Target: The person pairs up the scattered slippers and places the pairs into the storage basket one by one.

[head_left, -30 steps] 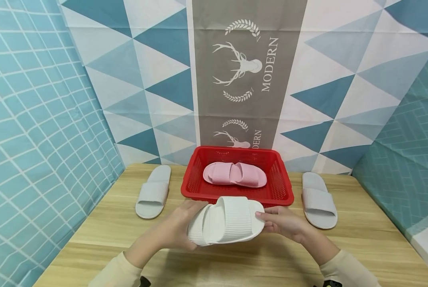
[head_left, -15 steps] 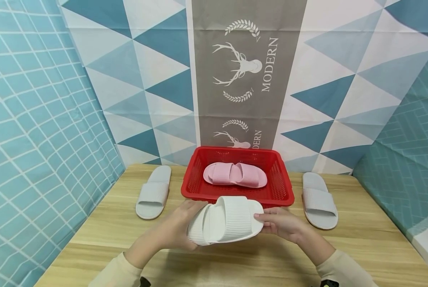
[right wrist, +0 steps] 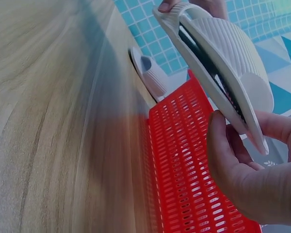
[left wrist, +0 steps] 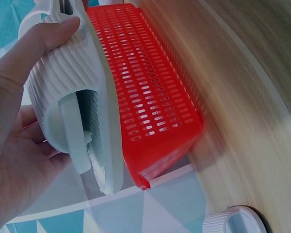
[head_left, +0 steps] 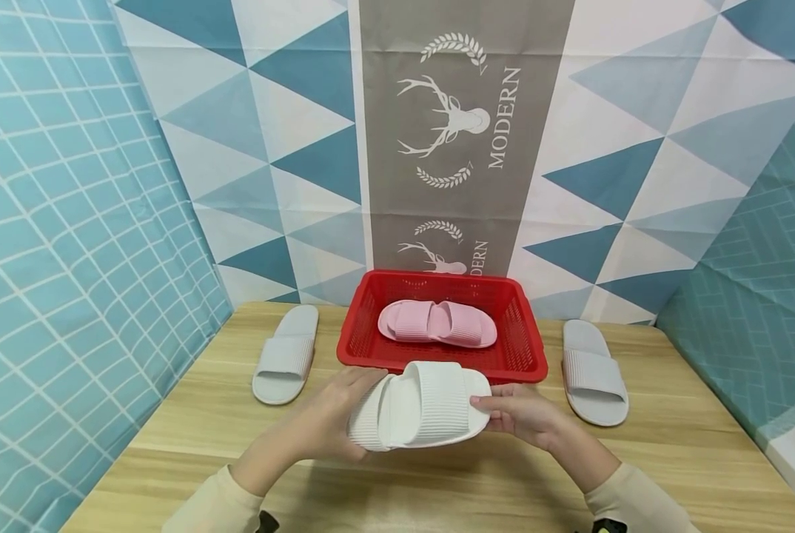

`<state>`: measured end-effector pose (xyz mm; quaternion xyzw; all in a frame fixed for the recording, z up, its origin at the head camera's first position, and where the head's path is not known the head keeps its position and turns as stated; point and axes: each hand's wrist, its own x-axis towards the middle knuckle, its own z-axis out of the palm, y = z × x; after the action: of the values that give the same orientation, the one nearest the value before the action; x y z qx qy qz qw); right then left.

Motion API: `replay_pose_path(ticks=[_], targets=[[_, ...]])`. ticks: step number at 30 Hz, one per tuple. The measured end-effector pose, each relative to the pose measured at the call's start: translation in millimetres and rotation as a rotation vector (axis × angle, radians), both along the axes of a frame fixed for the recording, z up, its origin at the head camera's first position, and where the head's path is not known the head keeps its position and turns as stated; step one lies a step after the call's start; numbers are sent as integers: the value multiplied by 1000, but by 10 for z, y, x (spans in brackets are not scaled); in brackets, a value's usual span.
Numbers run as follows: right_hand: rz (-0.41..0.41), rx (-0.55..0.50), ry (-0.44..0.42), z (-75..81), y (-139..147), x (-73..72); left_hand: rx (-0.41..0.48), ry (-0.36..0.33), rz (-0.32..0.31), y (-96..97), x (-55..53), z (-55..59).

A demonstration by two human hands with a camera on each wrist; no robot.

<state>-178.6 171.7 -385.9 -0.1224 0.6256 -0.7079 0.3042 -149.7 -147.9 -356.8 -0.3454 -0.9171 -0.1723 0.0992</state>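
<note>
A pair of white slippers (head_left: 440, 403), one nested into the other, is held up in front of the red basket (head_left: 540, 363). My left hand (head_left: 334, 414) grips the ribbed strap at the left end; in the left wrist view its thumb lies across that strap (left wrist: 68, 68). At the other end my right hand (head_left: 520, 414) pinches the soles between thumb and fingers. In the right wrist view the two soles (right wrist: 208, 77) lie close together with a dark narrow gap. Inside the basket rests a pink pair of slippers (head_left: 437, 324), also nested together.
A single grey-white slipper (head_left: 284, 359) lies on the wooden table (head_left: 191, 437) left of the basket. Another grey-white slipper (head_left: 592, 374) lies to its right. A patterned cloth wall (head_left: 304, 148) stands close behind, with tiled-pattern sheets on both sides.
Both hands keep holding the white slippers in nearly the same place. The right forearm has shifted slightly left, and its thumb sits slightly further left on the slipper. The head view has tilted a little.
</note>
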Motion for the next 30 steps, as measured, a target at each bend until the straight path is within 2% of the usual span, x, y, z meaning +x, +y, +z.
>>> replay_pose_path(ticks=[7, 17, 22, 27, 30], targets=[[-5, -33, 10, -20, 10, 6, -10, 16, -8, 27, -15, 4], [-17, -95, 4, -40, 49, -20, 15, -11, -6, 33, -28, 48], [-28, -107, 0, -46, 84, -31, 47, -24, 16, -11, -22, 81], [-59, -96, -15, -34, 131, -44, 108, -10, 36, -123, -91, 153], [-82, -93, -19, -14, 168, -47, 125, -41, 68, -206, -181, 198]])
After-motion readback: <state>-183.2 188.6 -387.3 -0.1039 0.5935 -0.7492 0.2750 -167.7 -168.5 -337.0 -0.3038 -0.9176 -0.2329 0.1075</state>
